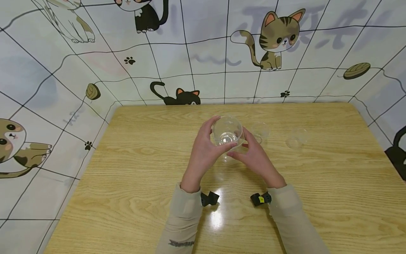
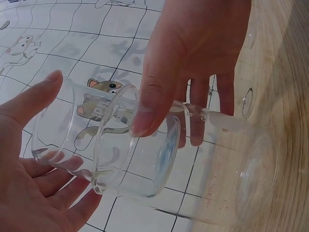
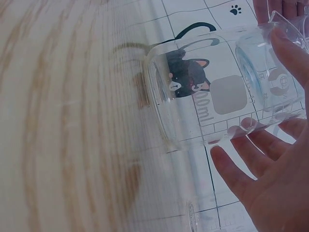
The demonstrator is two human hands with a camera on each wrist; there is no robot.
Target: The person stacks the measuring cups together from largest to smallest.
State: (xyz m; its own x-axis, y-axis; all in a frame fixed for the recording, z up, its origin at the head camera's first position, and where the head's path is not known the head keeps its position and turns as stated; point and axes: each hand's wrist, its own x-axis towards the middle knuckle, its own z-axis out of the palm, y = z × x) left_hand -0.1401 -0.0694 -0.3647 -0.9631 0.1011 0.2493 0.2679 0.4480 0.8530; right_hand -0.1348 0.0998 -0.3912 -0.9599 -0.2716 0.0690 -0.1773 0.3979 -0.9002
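Note:
Two clear glass beakers are nested, the smaller beaker [image 2: 77, 140] partway inside the larger beaker [image 3: 229, 94], which carries printed markings and a pale square patch. My left hand [image 1: 204, 150] holds the smaller one near its rim, thumb on one side and fingers curved round the other. Around the upper part of the larger one, my right hand [image 1: 255, 155] grips with its thumb close to the rim and fingers on the far wall. In the right wrist view the larger beaker's base is close over the wooden table [image 1: 142, 169].
Right of the hands stand two more clear glass vessels, the nearer glass [image 1: 260, 131] just beside my right fingers and the farther glass [image 1: 296, 138] beyond it. A wall [image 1: 209, 56] with cat drawings rises behind the table and along its sides.

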